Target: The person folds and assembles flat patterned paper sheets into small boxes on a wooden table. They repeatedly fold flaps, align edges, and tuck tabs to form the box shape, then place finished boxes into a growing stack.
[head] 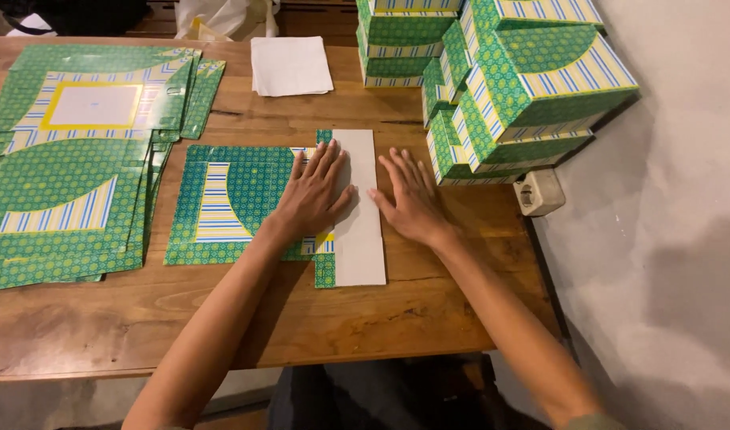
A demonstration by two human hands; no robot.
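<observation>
A flat green carton blank (222,203) with yellow and blue stripes lies on the wooden table (301,326). Its white inner flap (363,239) is folded over at the right side. My left hand (316,191) presses flat on the blank, fingers spread, partly over the white flap. My right hand (411,199) lies flat with fingers apart at the flap's right edge, resting on flap and table. Neither hand grips anything.
A stack of unfolded green blanks (70,167) covers the table's left part. Assembled green boxes (524,87) are piled at the back right. A white paper sheet (289,65) lies at the back. A power socket (540,191) sits beside the table's right edge, by a grey wall.
</observation>
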